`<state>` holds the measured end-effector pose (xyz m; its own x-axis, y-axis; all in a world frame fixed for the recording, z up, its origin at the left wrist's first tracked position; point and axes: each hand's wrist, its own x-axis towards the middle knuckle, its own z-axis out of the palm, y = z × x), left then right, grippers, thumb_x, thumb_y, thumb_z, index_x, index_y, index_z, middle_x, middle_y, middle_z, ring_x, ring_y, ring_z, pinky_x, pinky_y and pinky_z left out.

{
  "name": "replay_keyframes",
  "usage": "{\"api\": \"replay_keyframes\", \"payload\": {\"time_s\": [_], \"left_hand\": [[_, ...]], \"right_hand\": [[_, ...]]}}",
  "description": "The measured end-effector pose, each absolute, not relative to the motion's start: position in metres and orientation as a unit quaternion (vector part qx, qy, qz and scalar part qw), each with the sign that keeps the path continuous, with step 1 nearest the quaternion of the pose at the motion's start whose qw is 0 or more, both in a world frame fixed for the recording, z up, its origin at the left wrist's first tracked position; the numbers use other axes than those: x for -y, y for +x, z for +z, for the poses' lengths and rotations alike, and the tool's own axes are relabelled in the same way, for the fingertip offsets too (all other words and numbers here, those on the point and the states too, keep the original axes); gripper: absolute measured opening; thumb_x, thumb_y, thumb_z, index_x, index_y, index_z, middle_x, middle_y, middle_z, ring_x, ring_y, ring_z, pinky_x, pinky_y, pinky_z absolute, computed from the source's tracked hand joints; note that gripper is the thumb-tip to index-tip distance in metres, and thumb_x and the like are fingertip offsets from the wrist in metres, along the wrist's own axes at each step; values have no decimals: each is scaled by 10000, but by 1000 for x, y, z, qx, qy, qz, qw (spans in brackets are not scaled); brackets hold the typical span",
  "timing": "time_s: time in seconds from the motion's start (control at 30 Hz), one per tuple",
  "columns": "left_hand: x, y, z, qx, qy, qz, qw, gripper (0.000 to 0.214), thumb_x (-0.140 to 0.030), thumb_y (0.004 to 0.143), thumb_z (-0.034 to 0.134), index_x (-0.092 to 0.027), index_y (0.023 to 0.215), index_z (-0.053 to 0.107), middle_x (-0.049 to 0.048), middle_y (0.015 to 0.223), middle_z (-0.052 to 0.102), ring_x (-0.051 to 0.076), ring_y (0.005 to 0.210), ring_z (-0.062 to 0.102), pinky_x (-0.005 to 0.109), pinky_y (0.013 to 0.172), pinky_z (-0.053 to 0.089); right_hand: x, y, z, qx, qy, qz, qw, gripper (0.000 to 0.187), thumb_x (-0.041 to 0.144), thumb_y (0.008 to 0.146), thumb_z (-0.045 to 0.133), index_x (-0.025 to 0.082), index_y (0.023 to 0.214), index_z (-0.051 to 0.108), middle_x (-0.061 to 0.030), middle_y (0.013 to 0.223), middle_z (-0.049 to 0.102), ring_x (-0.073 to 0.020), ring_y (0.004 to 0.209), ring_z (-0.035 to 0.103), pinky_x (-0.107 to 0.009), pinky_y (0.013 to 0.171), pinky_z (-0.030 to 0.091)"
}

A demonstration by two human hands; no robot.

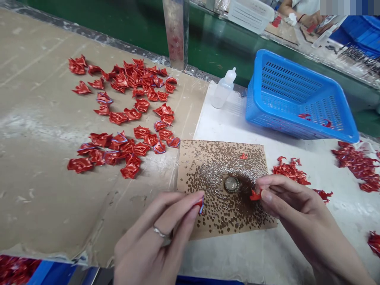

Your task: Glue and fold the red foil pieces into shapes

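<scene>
My left hand [157, 233], with a ring on one finger, pinches a small red piece with a blue edge [200, 205] between thumb and fingertips. My right hand [293, 209] pinches another small red piece [255, 195], mostly free of the fingers at its left end. Both hands are above a brown cardboard sheet [190, 233] spotted with dark wet drops. A small round clear lump or cap [231, 184] sits on the sheet, left of my right fingertips. A tiny red piece [244, 156] lies farther back on the sheet.
Many glossy red folded pieces [118, 114] lie on the left board. A squeeze bottle [222, 89] stands behind the sheet, beside a blue basket [297, 91]. Red piles [291, 170] lie at right. Across the bench, another person's hand [313, 21] works near a white basket [251, 16].
</scene>
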<state>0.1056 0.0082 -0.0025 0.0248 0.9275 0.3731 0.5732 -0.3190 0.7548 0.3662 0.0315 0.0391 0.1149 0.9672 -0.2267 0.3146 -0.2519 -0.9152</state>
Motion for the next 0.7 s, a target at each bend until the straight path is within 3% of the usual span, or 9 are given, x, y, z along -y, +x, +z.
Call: {"api": "replay_keyframes", "payload": {"time_s": [0.13,0.3,0.47,0.7], "left_hand": [[-2,128,-3,-547,651,458,260,301,-156,1059,733,-352,1278,795,-69,1120,872,90,872,842,155,867,701],[6,143,-4,-541,637,469,286,389,-107,1043,743,-339,1355,752,-52,1173,886,107,937,869,166,903,720],[6,148,-4,-559,631,464,271,380,-163,1047,757,-366,1368,758,-63,1117,898,120,805,868,193,838,740],[4,151,-5,-558,631,472,262,340,-187,1068,746,-358,1362,750,-77,1117,895,95,835,866,153,864,717]], "right_hand": [[-18,355,44,523,-631,404,406,49,339,988,881,363,1030,873,10,900,859,-151,774,838,-148,678,674],[-3,331,43,551,-589,409,427,199,179,1034,801,363,1108,818,3,1064,878,-177,999,877,-207,880,718],[-1,319,37,514,-577,453,444,197,187,1078,756,365,1148,801,6,1049,881,-169,947,883,-217,854,728],[4,306,32,476,-617,439,447,52,297,1085,757,314,1095,806,-28,1008,857,-205,931,871,-256,817,738]]}}
